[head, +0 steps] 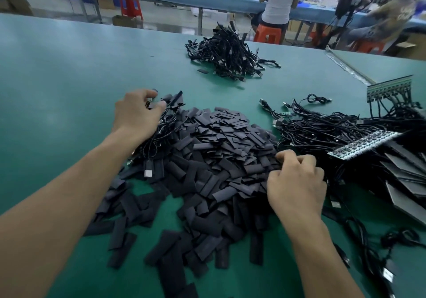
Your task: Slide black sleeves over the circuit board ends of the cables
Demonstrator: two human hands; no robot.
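Note:
A big heap of flat black sleeves (pixel 214 150) covers the middle of the green table (pixel 69 71). My left hand (pixel 136 115) is at the heap's far left, fingers closed around a bundle of black cables (pixel 161 136) whose ends carry sleeves; a USB plug (pixel 148 173) dangles below. My right hand (pixel 297 182) rests on the heap's right edge, fingertips pinching at a sleeve. To the right lies a tangle of unsleeved cables (pixel 322 127) with circuit board strips (pixel 364 145).
A pile of sleeved cables (pixel 228 53) lies at the far middle of the table. Another board strip (pixel 389 88) stands at the right edge. Dark flat panels (pixel 405 182) are stacked at right. People sit on red stools at a blue bench beyond.

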